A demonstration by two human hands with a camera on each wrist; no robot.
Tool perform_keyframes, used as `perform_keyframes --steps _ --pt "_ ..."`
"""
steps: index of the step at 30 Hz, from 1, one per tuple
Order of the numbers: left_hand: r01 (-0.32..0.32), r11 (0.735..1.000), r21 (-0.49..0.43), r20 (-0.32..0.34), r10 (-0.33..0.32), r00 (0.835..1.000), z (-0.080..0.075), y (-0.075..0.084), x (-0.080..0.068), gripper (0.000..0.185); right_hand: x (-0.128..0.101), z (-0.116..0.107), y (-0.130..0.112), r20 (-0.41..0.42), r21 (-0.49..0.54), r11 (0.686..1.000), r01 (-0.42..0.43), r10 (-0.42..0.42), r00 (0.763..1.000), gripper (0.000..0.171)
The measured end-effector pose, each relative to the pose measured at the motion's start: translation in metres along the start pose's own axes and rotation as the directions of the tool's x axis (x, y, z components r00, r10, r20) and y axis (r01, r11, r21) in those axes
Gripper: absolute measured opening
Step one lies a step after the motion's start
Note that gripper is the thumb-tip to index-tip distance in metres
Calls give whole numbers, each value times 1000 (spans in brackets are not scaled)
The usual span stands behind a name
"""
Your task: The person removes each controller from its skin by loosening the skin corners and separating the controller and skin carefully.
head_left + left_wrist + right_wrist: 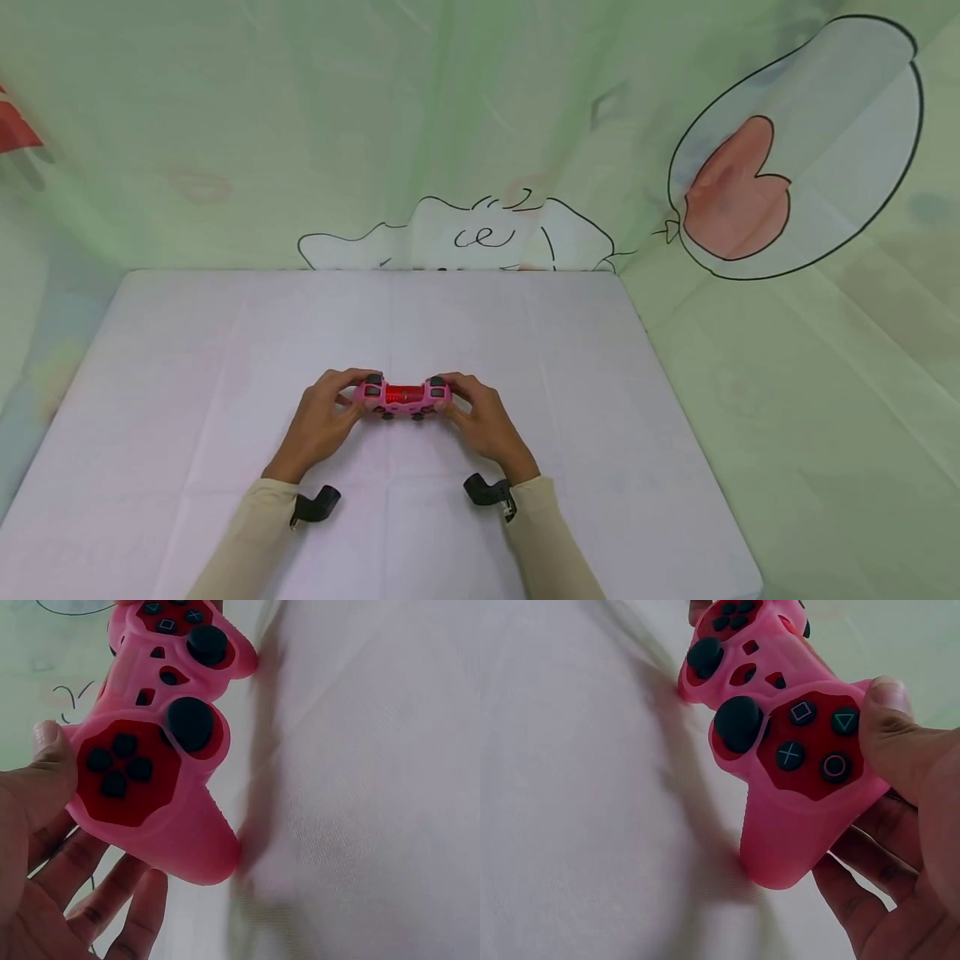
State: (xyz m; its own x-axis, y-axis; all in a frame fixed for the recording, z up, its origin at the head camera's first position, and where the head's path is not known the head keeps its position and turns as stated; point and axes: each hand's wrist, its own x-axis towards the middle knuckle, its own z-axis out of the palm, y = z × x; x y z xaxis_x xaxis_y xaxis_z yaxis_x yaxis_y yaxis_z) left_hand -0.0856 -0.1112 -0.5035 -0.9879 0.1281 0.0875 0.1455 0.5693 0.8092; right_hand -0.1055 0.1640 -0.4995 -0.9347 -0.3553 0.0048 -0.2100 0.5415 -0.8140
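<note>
Over the white bench (pixel 225 375), a game controller (pixel 405 398) stands tilted between two hands, its shoulder buttons (pixel 373 381) upward and its sticks toward the person. Whether its lower ends touch the cloth, I cannot tell. A pink cover (pixel 202 844), matte and rubbery, wraps it, with finely notched edges along the rounded, tapering horns. Angular cut-outs bare the red body underneath, and a strip of red also shows between the shoulder buttons. Two black sticks (pixel 739 724) rise from the front, thick and round-topped. Four dark arrow buttons (pixel 139 769) form a cross at one end; at the other, four round symbol buttons (pixel 790 755) bear a triangle, square, cross and circle. The left hand (pixel 324 423) pinches one end, thumb at the front edge and fingers behind; the right hand (pixel 486 423) pinches the other end the same way. Smooth, faintly creased cloth (pixel 600 417) covers the bench. Beyond hangs a thin, wrinkled green sheet (pixel 300 125) printed with a heart balloon (pixel 840 133).
</note>
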Motion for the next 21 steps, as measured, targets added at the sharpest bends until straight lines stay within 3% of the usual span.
perform_keyframes --steps 3,12,21 --pt "-1 1000 -2 -4 1 1000 0 1 -1 45 -1 -1 -1 7 -4 1000 5 -5 1000 44" --pt "-91 996 -14 -60 90 994 -3 2 -3 55 0 0 0 -29 -11 996 93 -94 995 55" --pt "-65 998 6 -81 66 995 1 0 -6 56 3 3 1 -67 -28 994 103 -104 992 58"
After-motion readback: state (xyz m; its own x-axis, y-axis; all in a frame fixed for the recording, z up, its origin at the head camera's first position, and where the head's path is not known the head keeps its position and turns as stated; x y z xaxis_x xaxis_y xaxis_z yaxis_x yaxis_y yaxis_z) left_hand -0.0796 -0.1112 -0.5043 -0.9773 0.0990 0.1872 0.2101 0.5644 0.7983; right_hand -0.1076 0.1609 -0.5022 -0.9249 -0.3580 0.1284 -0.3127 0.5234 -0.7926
